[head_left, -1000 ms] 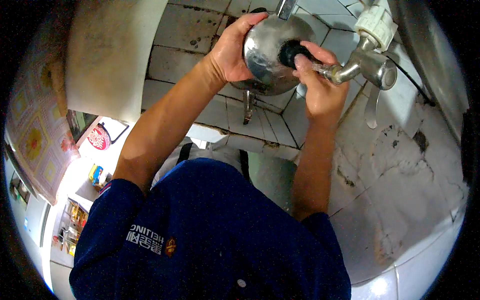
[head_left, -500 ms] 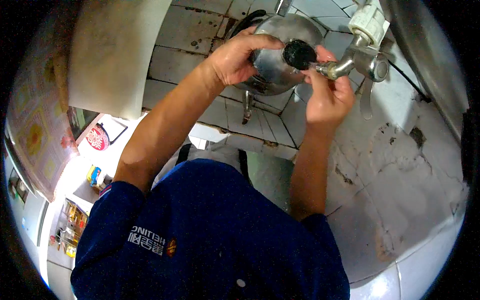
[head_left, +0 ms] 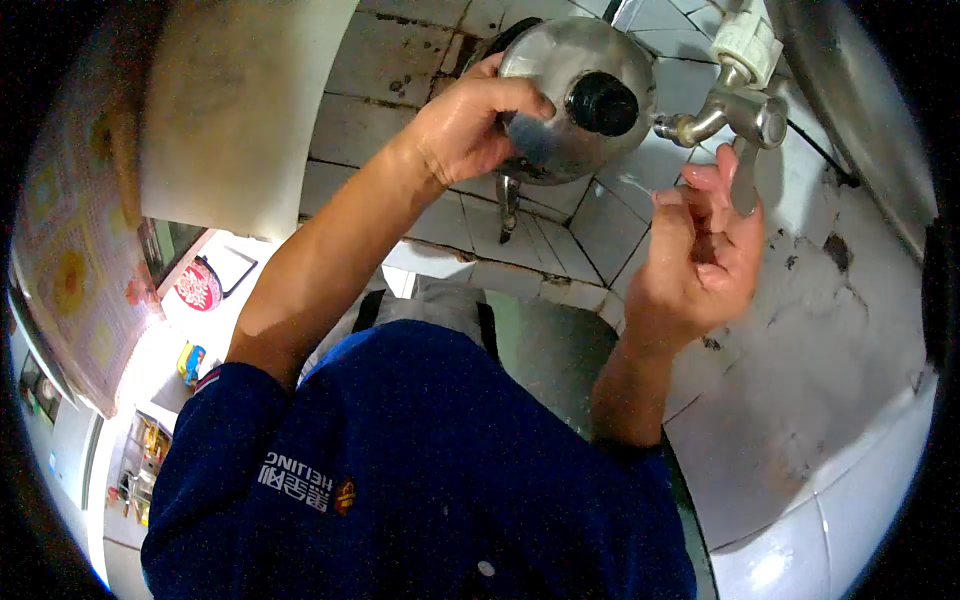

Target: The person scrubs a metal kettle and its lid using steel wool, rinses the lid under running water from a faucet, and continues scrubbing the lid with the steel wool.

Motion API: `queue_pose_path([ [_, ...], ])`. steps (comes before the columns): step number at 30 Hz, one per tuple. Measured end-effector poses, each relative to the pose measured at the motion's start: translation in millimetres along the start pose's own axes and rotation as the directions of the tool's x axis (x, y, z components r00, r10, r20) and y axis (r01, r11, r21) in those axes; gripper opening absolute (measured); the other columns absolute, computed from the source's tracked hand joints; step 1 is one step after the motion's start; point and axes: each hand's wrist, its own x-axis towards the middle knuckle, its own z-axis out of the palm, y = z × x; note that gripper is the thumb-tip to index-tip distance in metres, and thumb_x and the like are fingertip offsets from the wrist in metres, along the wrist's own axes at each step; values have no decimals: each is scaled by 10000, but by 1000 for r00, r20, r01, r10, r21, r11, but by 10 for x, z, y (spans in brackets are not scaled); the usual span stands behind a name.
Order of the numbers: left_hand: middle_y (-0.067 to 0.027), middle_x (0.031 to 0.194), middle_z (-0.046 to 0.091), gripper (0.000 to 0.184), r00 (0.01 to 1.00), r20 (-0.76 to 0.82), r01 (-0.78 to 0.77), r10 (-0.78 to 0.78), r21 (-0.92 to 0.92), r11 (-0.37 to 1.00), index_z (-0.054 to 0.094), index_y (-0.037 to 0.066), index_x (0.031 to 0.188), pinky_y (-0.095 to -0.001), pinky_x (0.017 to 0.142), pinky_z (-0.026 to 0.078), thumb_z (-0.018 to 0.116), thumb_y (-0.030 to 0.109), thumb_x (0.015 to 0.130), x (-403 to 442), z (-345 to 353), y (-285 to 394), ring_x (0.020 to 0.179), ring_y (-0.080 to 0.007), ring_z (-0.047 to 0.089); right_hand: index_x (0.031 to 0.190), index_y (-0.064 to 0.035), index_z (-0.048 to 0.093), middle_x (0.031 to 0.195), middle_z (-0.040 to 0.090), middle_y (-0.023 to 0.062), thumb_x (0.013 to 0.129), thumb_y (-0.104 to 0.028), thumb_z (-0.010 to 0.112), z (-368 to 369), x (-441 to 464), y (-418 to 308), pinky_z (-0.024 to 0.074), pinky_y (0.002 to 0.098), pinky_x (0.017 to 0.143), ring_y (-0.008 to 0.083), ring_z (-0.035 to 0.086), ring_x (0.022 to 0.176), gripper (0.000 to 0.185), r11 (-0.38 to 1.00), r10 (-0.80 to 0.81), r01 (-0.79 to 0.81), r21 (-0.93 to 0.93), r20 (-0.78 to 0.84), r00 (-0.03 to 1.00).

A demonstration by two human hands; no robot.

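My left hand (head_left: 475, 115) grips a domed stainless-steel lid (head_left: 560, 60) at its left side, thumb on the outer face and the other fingers mostly hidden behind the rim. A round black knob (head_left: 602, 103) stands out from the lid's middle. To the right, my right hand (head_left: 705, 240) is raised with wet, curled fingers against the lever (head_left: 745, 175) of a metal tap (head_left: 725, 115). The tap's short spout points toward the lid's right edge. A little water shows between the lid and my right thumb.
A white pipe fitting (head_left: 748, 48) feeds the tap. Another metal tap-like piece (head_left: 508, 205) hangs below the lid. Stained white tiles (head_left: 385, 60) line the wall, and a pale board (head_left: 235, 110) stands at left. A large metal surface (head_left: 850, 90) curves at upper right.
My right hand has left the lid's knob area and moved down and right to the tap lever. The lid has shifted slightly right, still in my left hand.
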Motion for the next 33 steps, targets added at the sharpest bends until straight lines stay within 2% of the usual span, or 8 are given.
queue_pose_path([
  [1, -107, 1001, 640, 399, 1000, -9, -4, 4, 7, 1000, 566, -3, 1111, -366, 851, 524, 605, -35, 715, -34, 23, 12, 916, -216, 640, 1107, 83, 564, 1098, 596, 148, 785, 109, 580, 29, -28, -58, 477, 237, 700, 128, 583, 780, 323, 988, 74, -78, 131, 31, 997],
  [8, -108, 1018, 641, 436, 999, 42, 37, -34, -64, 997, 551, -8, 1144, -346, 842, 527, 617, -46, 715, -288, -12, 133, 914, -217, 645, 1139, 76, 543, 1191, 560, 149, 772, 98, 610, 180, -212, -132, 464, 256, 788, 140, 589, 896, 374, 987, 137, -144, 77, 88, 987],
  [11, -109, 1023, 640, 453, 1000, 8, 12, -12, -31, 999, 550, -7, 1153, -345, 847, 522, 633, -48, 710, -399, -18, 221, 920, -212, 644, 1153, 75, 531, 1177, 565, 133, 788, 67, 599, 320, -258, -85, 455, 262, 828, 156, 579, 967, 372, 985, 89, -82, -152, 41, 995],
  [13, -105, 1026, 640, 481, 999, -38, 32, -30, 48, 998, 547, -1, 1166, -343, 855, 514, 653, -52, 700, -501, -19, 294, 937, -205, 638, 1163, 70, 527, 1098, 582, 107, 809, -9, 586, 491, -273, -213, 444, 264, 861, 167, 565, 1014, 367, 859, 448, -435, 270, 15, 894],
  [15, -98, 1028, 639, 493, 999, -33, 0, 3, 80, 997, 547, 1, 1168, -339, 859, 508, 666, -47, 692, -623, 66, 388, 943, -200, 632, 1159, 66, 530, 1076, 583, 97, 804, -38, 584, 512, -264, -163, 444, 258, 846, 163, 566, 992, 374, 768, 466, -476, 429, 136, 874],
  [16, -90, 1029, 639, 504, 999, -26, -27, 30, 108, 994, 547, 3, 1170, -336, 864, 501, 679, -43, 685, -667, 92, 437, 949, -196, 627, 1156, 63, 532, 1053, 584, 87, 799, -66, 583, 530, -256, -166, 444, 251, 831, 159, 568, 970, 383, 647, 462, -520, 558, 256, 849],
  [23, -59, 1024, 634, 545, 990, 12, -139, 141, 275, 951, 553, 10, 1169, -306, 864, 477, 720, -25, 652, -896, 69, 667, 946, -167, 604, 1107, 51, 549, 1000, 586, 61, 762, -71, 585, 707, -265, -482, 434, 236, 780, 138, 553, 862, 367, 738, 297, -383, 555, 243, 923],
  [33, -46, 977, 625, 579, 955, 4, -269, 298, 440, 857, 545, 14, 1160, -280, 821, 480, 763, 43, 625, -1040, 90, 826, 924, -140, 589, 1204, 35, 496, 1100, 593, 94, 751, 6, 667, 720, -319, -599, 461, 328, 906, 191, 586, 999, 486, 777, 218, -340, 530, 279, 935],
])
